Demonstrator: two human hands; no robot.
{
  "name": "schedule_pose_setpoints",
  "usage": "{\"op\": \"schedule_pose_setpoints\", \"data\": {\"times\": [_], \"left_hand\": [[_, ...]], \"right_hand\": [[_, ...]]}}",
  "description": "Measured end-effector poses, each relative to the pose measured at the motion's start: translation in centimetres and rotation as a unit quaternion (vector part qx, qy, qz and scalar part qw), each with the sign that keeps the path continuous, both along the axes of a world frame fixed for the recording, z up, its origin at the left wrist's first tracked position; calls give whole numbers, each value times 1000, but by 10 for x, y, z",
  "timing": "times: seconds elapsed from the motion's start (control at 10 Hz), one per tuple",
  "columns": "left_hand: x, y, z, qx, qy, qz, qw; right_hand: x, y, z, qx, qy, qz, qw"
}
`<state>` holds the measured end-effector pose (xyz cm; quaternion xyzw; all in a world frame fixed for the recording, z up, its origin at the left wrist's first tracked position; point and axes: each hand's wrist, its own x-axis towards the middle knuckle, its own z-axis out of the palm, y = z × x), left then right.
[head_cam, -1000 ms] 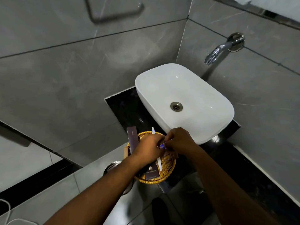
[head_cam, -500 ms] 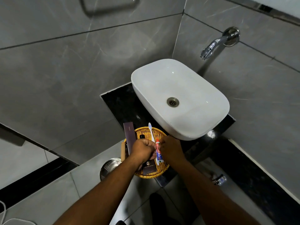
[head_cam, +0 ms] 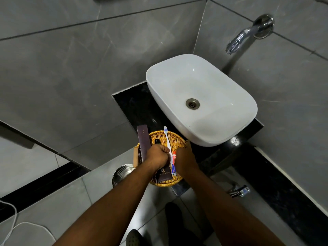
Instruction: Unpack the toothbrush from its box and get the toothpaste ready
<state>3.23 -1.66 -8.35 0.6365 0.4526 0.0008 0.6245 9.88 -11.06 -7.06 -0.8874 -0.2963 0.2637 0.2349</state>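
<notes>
A round wicker basket (head_cam: 179,137) sits on the black counter in front of the sink. A white toothbrush (head_cam: 166,135) lies in it, unboxed, with its head pointing away from me. A red, white and blue toothpaste tube (head_cam: 173,164) lies beside the toothbrush handle, between my hands. My left hand (head_cam: 157,157) is a closed fist over the basket, touching the toothbrush handle's end; nothing shows inside it. My right hand (head_cam: 185,161) presses against the tube's right side with its fingers curled down. A dark purple box marked "Comb" (head_cam: 143,139) leans on the basket's left rim.
A second dark box with a logo (head_cam: 164,174) and a small black bottle (head_cam: 157,140) lie in the basket. The white basin (head_cam: 230,96) stands just beyond, under a chrome spout (head_cam: 237,41). A round steel bin (head_cam: 122,173) stands below the counter's left edge.
Both hands dropped from above the basket's far side into it, taking the toothpaste tube down beside the toothbrush. The left hand closed into a fist.
</notes>
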Motion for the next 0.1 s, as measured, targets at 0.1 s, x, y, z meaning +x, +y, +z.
{"op": "schedule_pose_setpoints", "data": {"times": [0.1], "left_hand": [[-4, 0, 7, 20, -1, -11, 1000]], "right_hand": [[12, -4, 3, -51, -56, 0, 997]]}}
